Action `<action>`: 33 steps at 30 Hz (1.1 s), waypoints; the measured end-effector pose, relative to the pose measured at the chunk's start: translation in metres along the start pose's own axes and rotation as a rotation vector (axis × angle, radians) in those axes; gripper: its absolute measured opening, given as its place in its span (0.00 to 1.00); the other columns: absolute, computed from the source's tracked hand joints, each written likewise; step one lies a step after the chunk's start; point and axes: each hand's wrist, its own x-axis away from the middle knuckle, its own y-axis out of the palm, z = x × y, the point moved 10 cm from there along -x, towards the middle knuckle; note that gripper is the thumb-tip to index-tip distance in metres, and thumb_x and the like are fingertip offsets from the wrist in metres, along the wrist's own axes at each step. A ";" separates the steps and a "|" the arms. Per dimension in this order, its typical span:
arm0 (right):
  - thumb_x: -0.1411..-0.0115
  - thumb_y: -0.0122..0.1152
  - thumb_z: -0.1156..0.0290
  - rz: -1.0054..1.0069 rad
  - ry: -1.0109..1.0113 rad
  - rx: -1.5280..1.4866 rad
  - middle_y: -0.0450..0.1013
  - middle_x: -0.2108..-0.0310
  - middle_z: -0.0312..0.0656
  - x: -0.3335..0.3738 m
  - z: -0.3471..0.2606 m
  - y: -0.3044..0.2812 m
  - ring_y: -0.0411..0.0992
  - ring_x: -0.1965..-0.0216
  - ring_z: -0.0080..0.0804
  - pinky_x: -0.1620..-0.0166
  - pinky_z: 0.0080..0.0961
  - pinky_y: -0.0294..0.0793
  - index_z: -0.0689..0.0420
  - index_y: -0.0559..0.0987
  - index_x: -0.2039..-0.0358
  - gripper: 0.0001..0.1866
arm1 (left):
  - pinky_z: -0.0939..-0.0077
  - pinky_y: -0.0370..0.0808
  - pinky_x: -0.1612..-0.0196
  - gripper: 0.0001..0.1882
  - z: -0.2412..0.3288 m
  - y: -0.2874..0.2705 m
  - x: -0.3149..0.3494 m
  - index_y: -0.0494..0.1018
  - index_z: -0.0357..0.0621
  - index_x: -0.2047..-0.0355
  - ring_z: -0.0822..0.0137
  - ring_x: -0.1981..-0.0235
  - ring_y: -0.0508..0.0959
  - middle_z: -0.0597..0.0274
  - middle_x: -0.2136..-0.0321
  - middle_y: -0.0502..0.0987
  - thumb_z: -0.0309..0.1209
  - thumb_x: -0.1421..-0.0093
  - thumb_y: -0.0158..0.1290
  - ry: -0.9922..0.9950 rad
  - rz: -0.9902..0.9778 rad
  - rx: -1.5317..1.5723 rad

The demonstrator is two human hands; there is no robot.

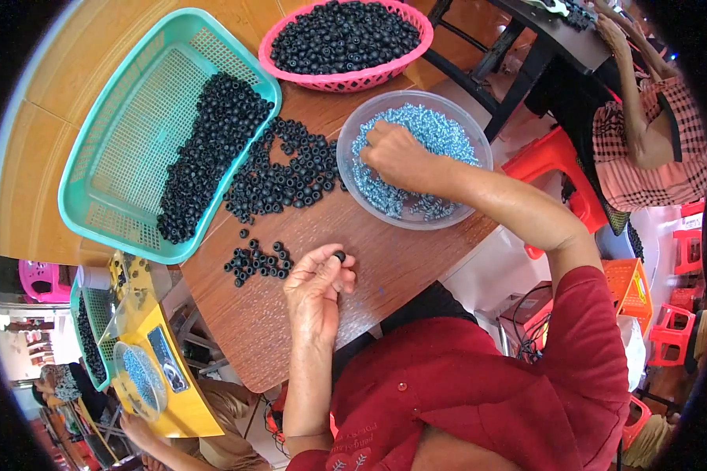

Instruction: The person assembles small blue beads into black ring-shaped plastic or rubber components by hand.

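Above the near part of the table, my left hand (pixel 317 284) pinches one small black round part (pixel 339 256) between thumb and finger. Over to the right, my right hand (pixel 396 154) reaches into a clear plastic bowl (pixel 344 161) filled with small shiny blue pieces (pixel 432 129). Its fingers are curled down at the pieces, and their tips are hidden. A small group of black round parts with holes (pixel 253 262) lies just left of my left hand. Beyond it spreads a larger loose pile of the same parts (pixel 291 177).
A teal mesh basket (pixel 118 157), partly filled with black parts, stands at the left. A pink basket (pixel 353 78) heaped with them is at the back. A wooden table (pixel 236 330) carries the work. Other people sit at tables right and lower left, near red stools (pixel 554 161).
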 end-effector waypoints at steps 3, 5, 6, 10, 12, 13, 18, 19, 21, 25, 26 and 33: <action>0.62 0.62 0.74 0.000 -0.018 -0.048 0.72 0.75 0.49 -0.002 -0.005 -0.001 0.70 0.67 0.45 0.65 0.37 0.72 0.61 0.78 0.80 0.06 | 0.76 0.72 0.74 0.10 -0.005 -0.001 0.002 0.73 0.31 0.60 0.67 0.75 0.77 0.50 0.70 0.78 0.22 0.42 0.52 -0.020 -0.009 0.041; 0.62 0.59 0.77 0.009 -0.034 -0.110 0.73 0.75 0.51 0.000 -0.008 -0.003 0.71 0.67 0.47 0.65 0.38 0.73 0.62 0.78 0.80 0.05 | 0.76 0.72 0.73 0.10 -0.003 0.002 0.002 0.72 0.31 0.59 0.67 0.75 0.77 0.50 0.69 0.78 0.22 0.42 0.52 -0.017 -0.018 0.065; 0.61 0.59 0.78 0.044 -0.003 -0.115 0.73 0.75 0.51 0.001 -0.004 -0.010 0.71 0.67 0.47 0.65 0.39 0.72 0.61 0.78 0.79 0.05 | 0.76 0.72 0.73 0.11 -0.002 0.004 0.002 0.72 0.31 0.58 0.67 0.75 0.76 0.50 0.69 0.78 0.22 0.42 0.52 -0.016 -0.034 0.086; 0.58 0.62 0.78 0.134 0.131 -0.220 0.70 0.74 0.44 0.011 0.003 -0.039 0.68 0.70 0.40 0.66 0.34 0.69 0.58 0.79 0.74 0.07 | 0.75 0.72 0.72 0.12 0.004 0.008 0.006 0.72 0.32 0.57 0.67 0.74 0.76 0.52 0.68 0.77 0.23 0.42 0.53 -0.004 -0.074 0.155; 0.56 0.62 0.78 0.162 0.175 -0.419 0.70 0.75 0.41 0.015 -0.007 -0.061 0.68 0.71 0.35 0.67 0.30 0.68 0.58 0.79 0.72 0.07 | 0.76 0.72 0.72 0.12 0.004 0.006 0.008 0.72 0.32 0.57 0.67 0.75 0.75 0.52 0.68 0.77 0.24 0.42 0.53 0.004 -0.073 0.177; 0.54 0.63 0.78 0.198 0.223 -0.597 0.70 0.75 0.38 0.020 -0.009 -0.072 0.68 0.72 0.30 0.68 0.25 0.67 0.57 0.80 0.70 0.07 | 0.76 0.72 0.73 0.12 0.003 0.007 0.009 0.72 0.33 0.57 0.67 0.75 0.75 0.53 0.69 0.77 0.24 0.41 0.53 0.009 -0.079 0.191; 0.47 0.61 0.76 0.058 0.495 -1.194 0.72 0.74 0.32 0.038 -0.045 -0.065 0.68 0.71 0.14 0.68 0.14 0.67 0.60 0.80 0.67 0.06 | 0.76 0.72 0.72 0.12 0.004 0.013 0.017 0.71 0.34 0.56 0.68 0.74 0.75 0.54 0.70 0.77 0.24 0.41 0.53 -0.007 -0.121 0.246; 0.48 0.62 0.77 0.069 0.502 -1.292 0.71 0.73 0.32 0.040 -0.055 -0.065 0.67 0.70 0.14 0.68 0.14 0.65 0.59 0.80 0.67 0.06 | 0.76 0.72 0.72 0.12 0.004 0.014 0.018 0.71 0.34 0.56 0.68 0.74 0.75 0.54 0.70 0.77 0.24 0.41 0.53 -0.010 -0.119 0.246; 0.48 0.63 0.80 0.075 0.512 -1.475 0.72 0.71 0.33 0.042 -0.074 -0.067 0.67 0.69 0.15 0.69 0.12 0.63 0.60 0.80 0.67 0.07 | 0.75 0.72 0.72 0.12 0.011 0.015 0.022 0.71 0.33 0.56 0.68 0.74 0.75 0.54 0.69 0.77 0.24 0.41 0.53 0.052 -0.111 0.262; 0.48 0.64 0.78 0.199 0.446 -1.424 0.71 0.73 0.34 0.046 -0.089 -0.067 0.68 0.71 0.17 0.69 0.15 0.66 0.60 0.80 0.67 0.07 | 0.75 0.73 0.73 0.12 0.015 0.009 0.027 0.70 0.32 0.57 0.67 0.74 0.76 0.54 0.69 0.77 0.24 0.41 0.52 0.109 -0.064 0.219; 0.48 0.64 0.78 0.197 0.444 -1.424 0.71 0.73 0.34 0.047 -0.092 -0.066 0.68 0.71 0.17 0.69 0.15 0.66 0.60 0.80 0.67 0.07 | 0.75 0.73 0.74 0.12 0.016 0.009 0.028 0.70 0.32 0.57 0.66 0.75 0.77 0.54 0.69 0.77 0.23 0.41 0.52 0.118 -0.072 0.175; 0.49 0.64 0.80 0.308 0.469 -1.432 0.72 0.71 0.36 0.051 -0.097 -0.065 0.69 0.68 0.21 0.66 0.18 0.68 0.60 0.80 0.67 0.07 | 0.76 0.75 0.75 0.09 0.017 0.009 0.033 0.70 0.32 0.59 0.67 0.74 0.78 0.56 0.69 0.77 0.22 0.40 0.51 0.159 -0.048 0.079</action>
